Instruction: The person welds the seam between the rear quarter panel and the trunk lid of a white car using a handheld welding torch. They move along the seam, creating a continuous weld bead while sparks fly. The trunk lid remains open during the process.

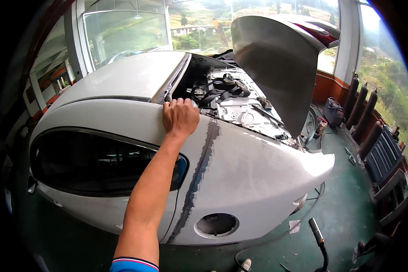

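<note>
I am looking down at one arm coming up from the lower edge, and I am taking it as the right hand [180, 117] by where the thumb seems to lie (I cannot be certain of that). It is resting flat on the upper edge of the white car body [240, 167], just where the rear pillar meets the open boot, with the fingers curling over the edge towards the boot opening [231, 97]. It is gripping nothing loose; the fingers are lying close together on the panel, probably to steady the body or feel the seam. The left hand is not showing anywhere.

The boot lid [276, 63] is standing raised, leaving the stripped boot floor and black straps exposed. A dark sanded strip [199, 172] is running down the quarter panel from just beside the hand to the sill, and the round fuel filler hole [215, 224] is sitting open below it. The dark side window [90, 163] is lying to the left of the arm. Gas cylinders [362, 113] are standing by the wall on the green floor [340, 217], well apart from the hand.
</note>
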### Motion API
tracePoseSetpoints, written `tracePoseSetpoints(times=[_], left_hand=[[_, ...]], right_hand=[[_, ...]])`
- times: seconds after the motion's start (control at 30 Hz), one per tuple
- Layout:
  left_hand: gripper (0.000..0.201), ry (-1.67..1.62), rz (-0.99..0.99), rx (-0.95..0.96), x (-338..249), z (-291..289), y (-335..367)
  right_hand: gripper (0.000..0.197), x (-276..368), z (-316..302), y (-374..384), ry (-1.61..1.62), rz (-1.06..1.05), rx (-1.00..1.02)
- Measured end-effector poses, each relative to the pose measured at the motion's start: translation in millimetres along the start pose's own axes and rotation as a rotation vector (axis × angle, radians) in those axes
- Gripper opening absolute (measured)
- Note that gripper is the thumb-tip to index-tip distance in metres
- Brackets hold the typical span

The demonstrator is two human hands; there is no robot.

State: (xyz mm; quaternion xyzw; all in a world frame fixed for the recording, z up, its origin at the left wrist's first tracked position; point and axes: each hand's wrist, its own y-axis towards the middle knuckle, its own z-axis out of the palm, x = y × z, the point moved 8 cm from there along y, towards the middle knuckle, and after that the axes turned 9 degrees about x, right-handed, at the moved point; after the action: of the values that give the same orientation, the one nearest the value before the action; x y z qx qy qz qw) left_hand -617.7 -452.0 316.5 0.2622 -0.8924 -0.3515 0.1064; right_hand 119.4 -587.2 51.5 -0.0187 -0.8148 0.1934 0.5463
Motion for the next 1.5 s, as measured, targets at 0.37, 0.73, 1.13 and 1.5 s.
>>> tracePoseSetpoints(times=[0.37,0.73,1.13,1.5], left_hand=[[0.052,0.055,0.519,0.245,-72,-1,-209],[0.056,-0.002,0.326,0.368,-87,4,-201],[0.032,-0.323,0.401,0.132,-141,-25,-114],[0.034,-0.046,0.516,0.945,-267,218,32]], right_hand=[[0.034,48,0,134,0.319,-0.18,0.299],[0.052,119,26,219,0.231,-0.177,0.573],[0.05,153,58,210,0.242,-0.216,0.418],[0.048,110,6,212,0.339,-0.128,0.271]])
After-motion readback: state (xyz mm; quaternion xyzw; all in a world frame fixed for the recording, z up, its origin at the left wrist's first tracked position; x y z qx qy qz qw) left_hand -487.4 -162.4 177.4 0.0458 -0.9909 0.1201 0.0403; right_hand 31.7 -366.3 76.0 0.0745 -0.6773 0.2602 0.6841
